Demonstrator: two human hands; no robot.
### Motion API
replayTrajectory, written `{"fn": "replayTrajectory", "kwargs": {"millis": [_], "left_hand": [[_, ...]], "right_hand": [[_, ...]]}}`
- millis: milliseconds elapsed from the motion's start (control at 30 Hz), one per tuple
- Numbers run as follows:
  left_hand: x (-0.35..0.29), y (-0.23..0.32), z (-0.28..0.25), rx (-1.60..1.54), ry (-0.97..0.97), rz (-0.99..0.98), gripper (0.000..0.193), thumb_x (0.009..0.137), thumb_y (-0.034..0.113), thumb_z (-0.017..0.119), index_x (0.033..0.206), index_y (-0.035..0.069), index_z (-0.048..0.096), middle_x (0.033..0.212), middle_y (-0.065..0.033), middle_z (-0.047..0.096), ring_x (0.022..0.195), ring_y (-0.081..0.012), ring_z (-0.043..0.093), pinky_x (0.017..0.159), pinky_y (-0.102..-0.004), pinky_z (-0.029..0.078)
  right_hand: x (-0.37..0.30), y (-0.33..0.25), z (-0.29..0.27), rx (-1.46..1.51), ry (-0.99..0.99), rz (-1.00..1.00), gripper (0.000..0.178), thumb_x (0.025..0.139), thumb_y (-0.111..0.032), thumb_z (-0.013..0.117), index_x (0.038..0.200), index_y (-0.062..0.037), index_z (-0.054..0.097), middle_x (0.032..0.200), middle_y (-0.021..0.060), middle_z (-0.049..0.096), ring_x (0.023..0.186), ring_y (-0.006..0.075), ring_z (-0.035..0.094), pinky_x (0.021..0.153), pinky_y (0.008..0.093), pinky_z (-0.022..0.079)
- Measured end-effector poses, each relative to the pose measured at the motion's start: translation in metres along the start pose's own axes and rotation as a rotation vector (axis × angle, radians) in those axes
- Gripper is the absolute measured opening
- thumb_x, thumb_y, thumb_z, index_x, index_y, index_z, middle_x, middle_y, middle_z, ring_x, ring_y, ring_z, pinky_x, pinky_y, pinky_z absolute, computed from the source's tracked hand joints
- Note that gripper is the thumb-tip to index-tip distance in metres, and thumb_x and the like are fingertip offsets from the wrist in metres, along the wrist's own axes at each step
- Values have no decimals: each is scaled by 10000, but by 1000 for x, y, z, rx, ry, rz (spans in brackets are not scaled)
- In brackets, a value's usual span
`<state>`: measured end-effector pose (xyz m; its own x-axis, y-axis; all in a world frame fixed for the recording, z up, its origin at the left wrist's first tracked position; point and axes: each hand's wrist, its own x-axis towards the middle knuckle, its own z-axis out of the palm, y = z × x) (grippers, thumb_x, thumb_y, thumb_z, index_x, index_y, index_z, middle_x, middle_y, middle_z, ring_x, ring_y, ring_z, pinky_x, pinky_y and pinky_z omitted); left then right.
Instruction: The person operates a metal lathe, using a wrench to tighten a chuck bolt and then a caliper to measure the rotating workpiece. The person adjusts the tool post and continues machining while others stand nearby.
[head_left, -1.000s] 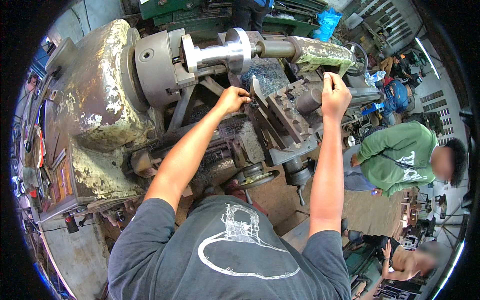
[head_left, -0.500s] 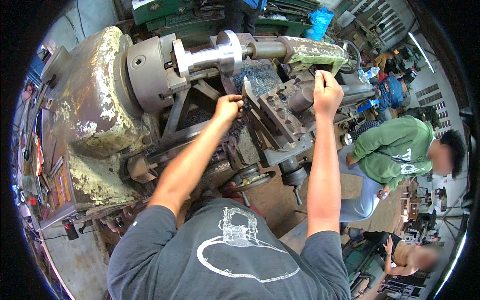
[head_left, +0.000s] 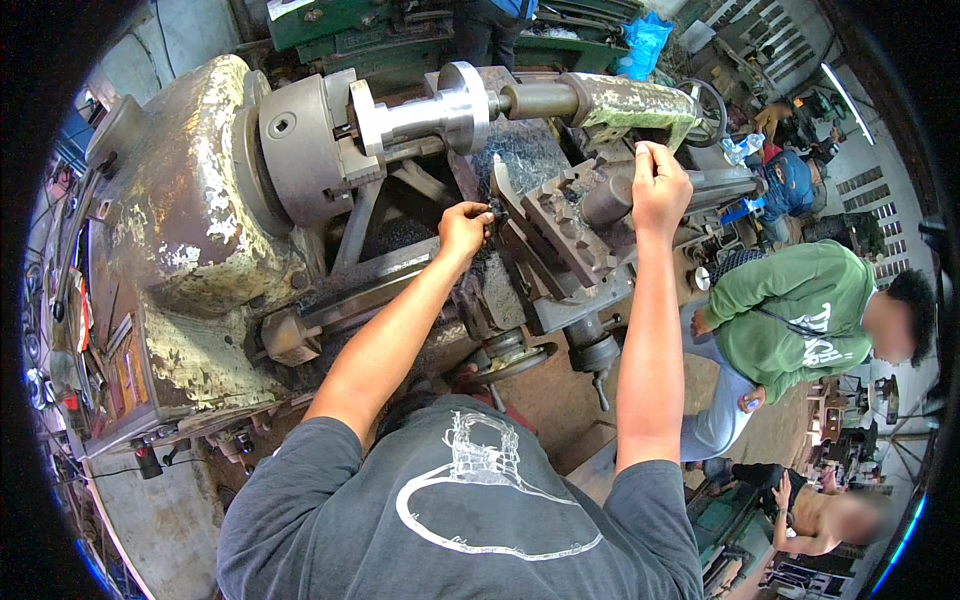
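The shiny workpiece (head_left: 425, 115) is already mounted in the chuck (head_left: 295, 150) at upper centre, while the left hand (head_left: 463, 228) pinches a small dark part and the right hand (head_left: 658, 187) closes around the tool post (head_left: 600, 200), so setting seems unfinished.

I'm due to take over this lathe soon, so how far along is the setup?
Done: a bright metal workpiece already sits in the chuck, with the tailstock up against its end. In hand: the left hand works a small dark part at the tool post, and the right hand grips the carriage top beside it. Left: I see no cutting; whether the chuck turns I cannot tell.
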<state>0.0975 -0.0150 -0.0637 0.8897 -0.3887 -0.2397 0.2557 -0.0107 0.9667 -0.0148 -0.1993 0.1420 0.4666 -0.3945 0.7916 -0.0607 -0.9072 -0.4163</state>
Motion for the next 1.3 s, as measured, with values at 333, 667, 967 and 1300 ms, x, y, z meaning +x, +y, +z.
{"fn": "replayTrajectory", "kwargs": {"millis": [333,667,967,1300], "left_hand": [[43,36,-31,540,-356,189,169,849,119,744,973,4,748,722,-82,709,577,-125,652,538,-305,495],[61,67,-44,717,-595,238,267,818,146,780,1044,10,741,816,-84,729,597,-125,606,557,-323,495],[38,33,-29,299,-382,52,215,891,78,713,1085,-12,692,811,-39,691,608,-96,571,514,-271,462],[-3,-11,42,-182,331,160,177,891,3,662,1066,-19,672,824,-56,669,709,-144,610,687,-284,499]], "right_hand": [[-1,-1,1,26,-13,64,116,896,-109,633,885,-8,690,778,163,676,690,321,662,652,371,502],[-1,3,0,16,-1,-9,116,892,-114,638,860,-10,678,770,174,663,699,340,652,648,381,493],[1,4,1,16,23,-28,124,895,-114,639,861,-2,681,771,167,669,688,332,653,635,378,490],[-1,2,1,17,7,38,120,894,-107,640,886,-1,696,798,152,692,705,297,673,670,363,508]]}}
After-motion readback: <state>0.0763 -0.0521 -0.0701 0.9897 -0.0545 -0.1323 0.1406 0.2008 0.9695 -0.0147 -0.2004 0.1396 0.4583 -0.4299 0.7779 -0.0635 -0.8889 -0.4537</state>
